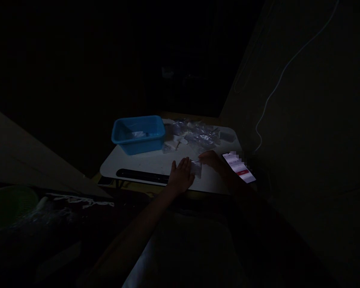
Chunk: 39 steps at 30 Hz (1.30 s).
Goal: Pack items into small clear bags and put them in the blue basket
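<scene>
Fingers of the left hand [181, 177] and the right hand [210, 159] come in from either side of a small clear bag [197, 169], near the front edge of the pale surface [150, 163]. Over on the left sits a blue tub [147, 146], something whitish inside it. Next comes the left hand, its fingers straight and laid out flat, palm down, right at the bag's left side; it grips nothing that I can see. The bag itself lies flat between the hands. I'd call it nearly weightless, thin and limp, the sort of plastic that slides about and creases at a touch, so a flat palm should steady it better than a hard squeeze. A loose edge or the upper right corner looks the place to pinch it; too much pull could stretch or tear it. Behind it spreads a shiny heap of film [203, 136], just as flimsy by the look of it. The right hand's fingers are bent at that upper corner, but in such gloom I can't tell whether they close on it. Farthest right, a lit phone [239, 167] rests at the surface's edge.
</scene>
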### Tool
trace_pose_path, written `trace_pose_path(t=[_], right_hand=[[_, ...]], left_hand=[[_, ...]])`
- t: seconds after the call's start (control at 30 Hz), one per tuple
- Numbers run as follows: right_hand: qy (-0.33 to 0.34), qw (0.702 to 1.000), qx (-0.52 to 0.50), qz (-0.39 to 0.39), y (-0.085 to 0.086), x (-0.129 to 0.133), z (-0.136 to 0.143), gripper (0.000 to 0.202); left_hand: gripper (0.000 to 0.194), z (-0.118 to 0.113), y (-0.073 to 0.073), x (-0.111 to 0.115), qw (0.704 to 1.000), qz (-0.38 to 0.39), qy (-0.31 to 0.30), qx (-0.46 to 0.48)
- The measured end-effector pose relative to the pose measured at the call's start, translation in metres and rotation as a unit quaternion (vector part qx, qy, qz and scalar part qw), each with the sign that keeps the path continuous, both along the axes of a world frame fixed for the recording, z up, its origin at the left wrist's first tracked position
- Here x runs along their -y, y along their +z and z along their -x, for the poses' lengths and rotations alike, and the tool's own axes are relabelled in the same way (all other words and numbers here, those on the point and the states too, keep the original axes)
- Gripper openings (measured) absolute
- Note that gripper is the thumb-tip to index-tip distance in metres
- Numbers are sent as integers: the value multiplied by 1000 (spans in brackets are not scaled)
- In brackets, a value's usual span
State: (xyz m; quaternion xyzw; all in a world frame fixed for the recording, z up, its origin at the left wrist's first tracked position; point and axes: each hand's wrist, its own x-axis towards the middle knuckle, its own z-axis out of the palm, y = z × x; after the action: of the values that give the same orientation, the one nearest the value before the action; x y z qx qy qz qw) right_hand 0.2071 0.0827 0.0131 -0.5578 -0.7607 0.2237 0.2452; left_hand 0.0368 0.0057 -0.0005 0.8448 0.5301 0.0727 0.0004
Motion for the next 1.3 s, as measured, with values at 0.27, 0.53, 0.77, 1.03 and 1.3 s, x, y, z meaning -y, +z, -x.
trace_pose_path(t=[0.27, 0.53, 0.77, 1.03, 1.3], right_hand=[[-24, 993, -112, 20, -10, 20, -13, 23], [-21, 997, -63, 46, -2, 23, 0, 20], [-6, 997, -57, 57, -4, 27, -1, 23], [-64, 997, -22, 27, -8, 29, 6, 24], [-96, 993, 58, -42, -11, 30, 11, 17]], left_hand=[[55, -1, -1, 0, 1000, 3, 1, 3], [55, 0, 0, 2, 1000, 1, -1, 2], [56, 0, 1, 2, 1000, 5, -4, -3], [55, 0, 2, 3, 1000, 9, -5, 1], [55, -1, 3, 5, 1000, 8, -2, 3]])
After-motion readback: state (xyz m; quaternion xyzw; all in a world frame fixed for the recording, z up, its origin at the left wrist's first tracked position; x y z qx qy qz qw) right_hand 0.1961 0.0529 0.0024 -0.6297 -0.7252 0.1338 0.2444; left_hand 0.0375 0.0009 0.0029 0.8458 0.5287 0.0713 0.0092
